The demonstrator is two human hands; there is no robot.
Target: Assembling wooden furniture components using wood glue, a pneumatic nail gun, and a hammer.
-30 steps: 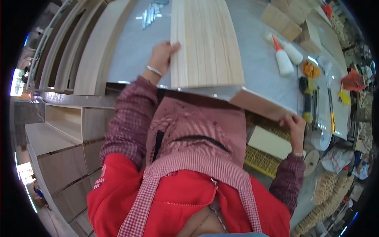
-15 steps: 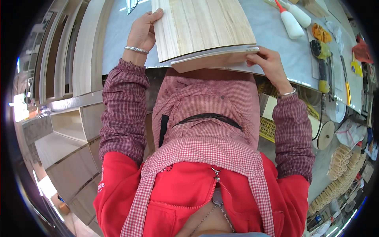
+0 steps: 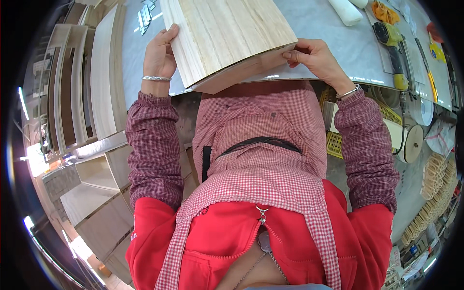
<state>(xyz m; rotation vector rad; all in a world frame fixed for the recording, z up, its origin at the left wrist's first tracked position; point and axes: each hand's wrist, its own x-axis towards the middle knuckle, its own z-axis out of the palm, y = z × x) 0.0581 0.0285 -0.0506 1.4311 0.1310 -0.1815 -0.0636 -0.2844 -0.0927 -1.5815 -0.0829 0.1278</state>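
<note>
A pale striped wooden panel (image 3: pixel 229 36) lies over the table's near edge, turned slightly. It may be the top of a box; its underside is hidden. Along its near edge stands a narrow wooden board (image 3: pixel 246 73), upright and set against the panel. My left hand (image 3: pixel 161 57) holds the panel's left edge, thumb on top and the other fingers mostly hidden beside it. At the right end, my right hand (image 3: pixel 314 59) pinches the narrow board, thumb on its front face and fingers behind the corner.
Staple strips (image 3: pixel 144 20) lie on the grey table (image 3: pixel 137 63) at the far left. White squeeze bottles (image 3: pixel 347 12), an orange cloth (image 3: pixel 385 13) and a yellow-black nail gun (image 3: pixel 390 41) are on the right. Long boards (image 3: pixel 107 72) stand left, above wooden boxes (image 3: pixel 104 212).
The narrow board, with a white line along its top edge before, has moved up against the panel, closing the gap. Panel and both hands have shifted left, and the panel has turned slightly.
</note>
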